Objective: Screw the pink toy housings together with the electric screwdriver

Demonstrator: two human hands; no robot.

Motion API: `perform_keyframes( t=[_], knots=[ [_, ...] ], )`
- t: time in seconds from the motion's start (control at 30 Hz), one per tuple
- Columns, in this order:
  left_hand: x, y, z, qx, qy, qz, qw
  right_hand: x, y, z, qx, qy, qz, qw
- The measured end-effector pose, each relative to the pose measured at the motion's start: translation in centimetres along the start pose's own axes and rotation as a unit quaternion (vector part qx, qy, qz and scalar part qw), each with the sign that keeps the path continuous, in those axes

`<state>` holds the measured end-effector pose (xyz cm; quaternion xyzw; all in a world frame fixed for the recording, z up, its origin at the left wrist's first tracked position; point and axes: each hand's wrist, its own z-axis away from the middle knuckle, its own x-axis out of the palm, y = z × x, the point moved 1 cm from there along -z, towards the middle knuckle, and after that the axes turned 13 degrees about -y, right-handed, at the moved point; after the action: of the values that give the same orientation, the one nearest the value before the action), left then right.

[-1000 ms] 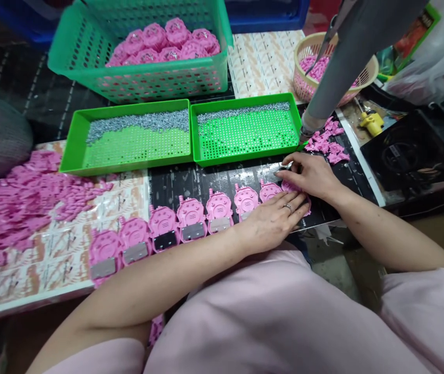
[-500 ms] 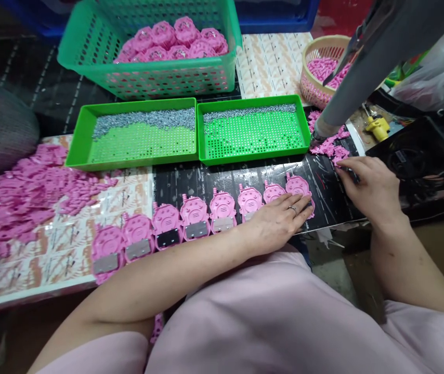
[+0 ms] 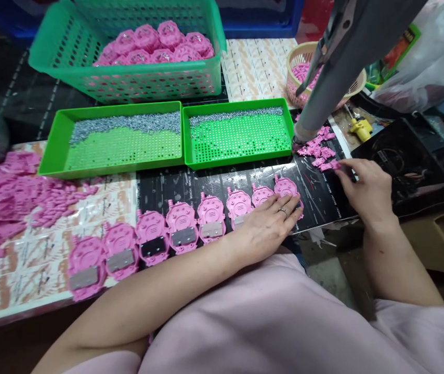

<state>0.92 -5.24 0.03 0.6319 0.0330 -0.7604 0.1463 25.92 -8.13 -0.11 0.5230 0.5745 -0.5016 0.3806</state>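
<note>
My left hand (image 3: 271,221), with a ring on one finger, lies flat across the right end of a row of pink plastic casings (image 3: 211,213). Its fingers cover part of the last casing (image 3: 286,187). Metal or black plates, such as the grey plate (image 3: 183,236), sit on the lower part of several casings. At the right, my right hand (image 3: 370,192) has thumb and forefinger closed on a small pink plastic part (image 3: 333,164) at the edge of a loose heap of such parts (image 3: 317,145).
Two green trays (image 3: 113,169) hold many small screws (image 3: 128,123). Behind them stands a green basket (image 3: 128,85) of round pink assemblies. A grey tool arm (image 3: 323,98) slants down beside a beige basket (image 3: 356,85). More pink parts (image 3: 15,197) are heaped at the left.
The view has shifted slightly, so the table's things appear farther left. My left hand stays on the casings. My right hand keeps its pinch at the heap's edge, with little visible movement.
</note>
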Motion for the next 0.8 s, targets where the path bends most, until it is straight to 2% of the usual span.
perform_keyframes(
  t=[0.17,0.37,0.5,0.57,0.7,0.8],
  knots=[
    [0.2,0.3,0.1,-0.025,0.045,-0.017,0.999,-0.3,-1.3,1.8,-0.079,-0.078,-0.101,0.989],
    [0.8,0.3,0.1,-0.024,0.074,-0.045,0.996,-0.4,-1.4,2.8,-0.051,-0.056,-0.093,0.993],
    [0.7,0.3,0.2,-0.021,0.085,-0.056,0.995,0.1,-2.7,2.8,-0.042,-0.056,-0.03,0.997],
    [0.7,0.3,0.3,-0.019,0.085,-0.058,0.994,0.0,-3.2,2.6,-0.052,-0.058,-0.03,0.996],
    [0.8,0.3,0.4,-0.013,0.075,-0.057,0.996,-0.7,-3.1,1.9,-0.094,-0.066,-0.058,0.992],
    [0.8,0.2,0.5,-0.01,0.067,-0.052,0.996,-0.9,-2.7,1.5,-0.175,-0.125,-0.045,0.976]
  ],
)
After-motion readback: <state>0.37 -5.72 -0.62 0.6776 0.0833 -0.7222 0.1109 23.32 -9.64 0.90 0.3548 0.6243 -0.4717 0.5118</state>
